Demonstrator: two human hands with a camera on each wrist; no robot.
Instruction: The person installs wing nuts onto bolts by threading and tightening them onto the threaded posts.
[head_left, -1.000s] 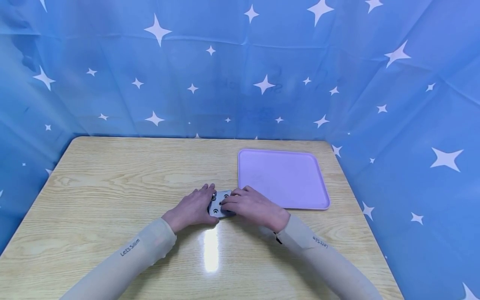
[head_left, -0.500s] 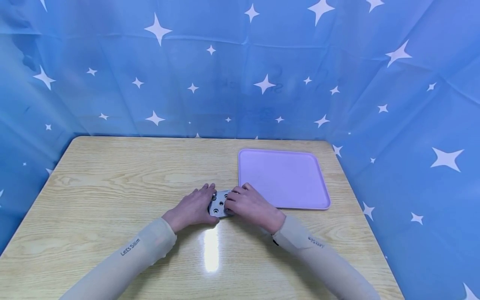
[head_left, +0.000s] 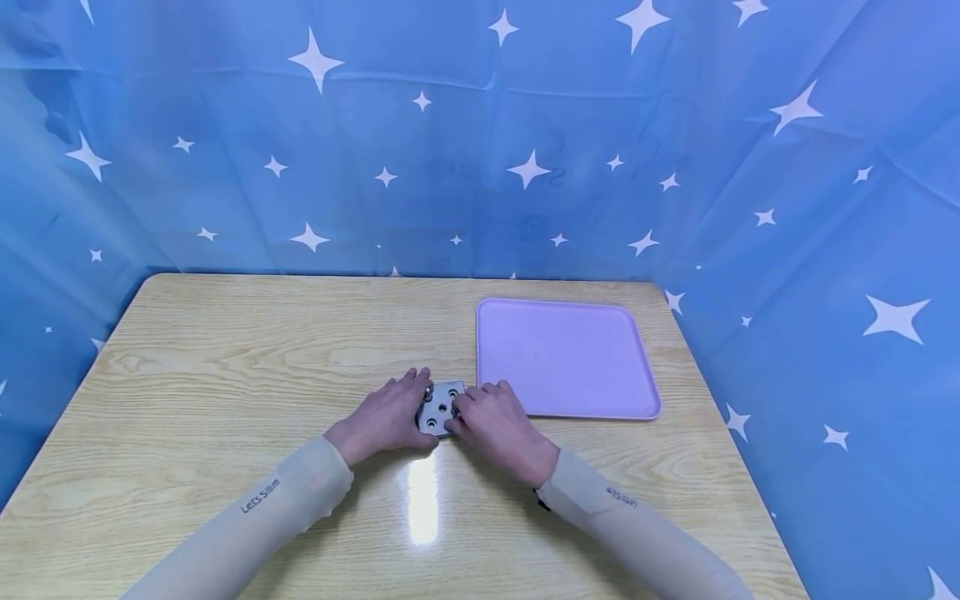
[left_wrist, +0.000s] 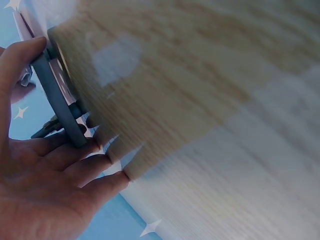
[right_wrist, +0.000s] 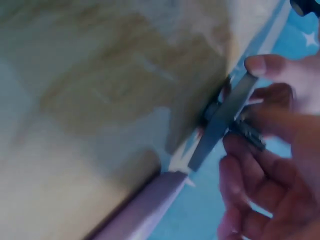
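A small grey metal plate (head_left: 448, 398) with several holes sits low over the table between both hands. My left hand (head_left: 384, 417) grips its left side, thumb at the near edge and fingers at the far edge, as the left wrist view also shows on the plate (left_wrist: 59, 100). At the plate's right side my right hand (head_left: 497, 427) curls its fingers round a small shiny bolt (left_wrist: 25, 77), mostly hidden by those fingers. A dark threaded piece (left_wrist: 46, 128) sticks up from the plate beside the left fingers. Dark stubs (right_wrist: 212, 111) show underneath in the right wrist view.
A shallow purple tray (head_left: 566, 358) lies on the wooden table (head_left: 262, 358), just beyond and to the right of the right hand. Behind the table hangs a blue cloth (head_left: 450, 208) with white stars.
The right hand has turned at the plate's right side and its wrist has swung a little left and toward me; its fingers have drawn in closer. The left hand and plate have stayed still.
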